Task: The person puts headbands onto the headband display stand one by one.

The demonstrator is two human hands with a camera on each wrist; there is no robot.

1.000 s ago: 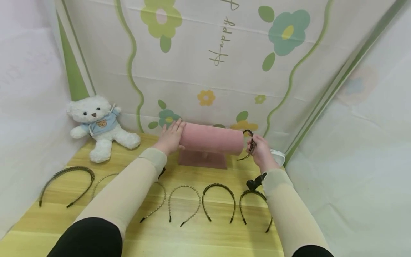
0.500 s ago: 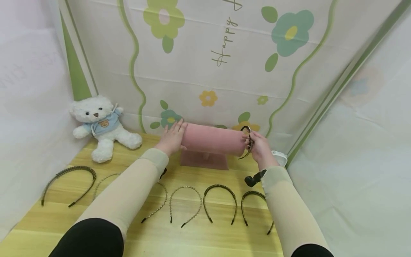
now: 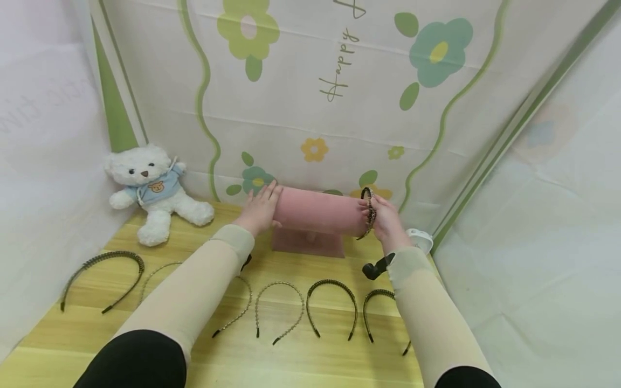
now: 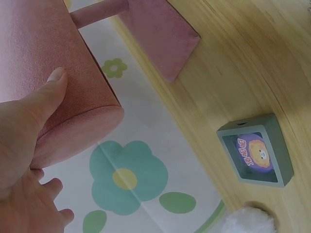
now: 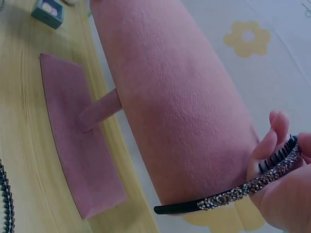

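A pink plush headband stand (image 3: 320, 210), a horizontal cylinder on a flat base, stands at the table's back. My left hand (image 3: 257, 213) rests at its left end, fingers fairly straight; the left wrist view shows the thumb (image 4: 54, 85) laid on the plush and the other fingers spread beyond the end face. At the opposite end my right hand (image 3: 388, 218) grips a dark, sparkly headband (image 5: 228, 196) with inner comb teeth. That headband goes around the cylinder's right end, its black tip (image 5: 170, 209) near the lower edge.
Several headbands lie in a row in front, including a dark one (image 3: 332, 281) and a beaded one (image 3: 280, 283). A white teddy bear (image 3: 155, 183) sits at back left. A small green box (image 4: 257, 150) and a white object (image 3: 420, 240) are on the wooden table (image 3: 301, 366).
My right hand has moved left with the headband, from beside the stand's right end to around it. The left hand keeps its place on the stand.
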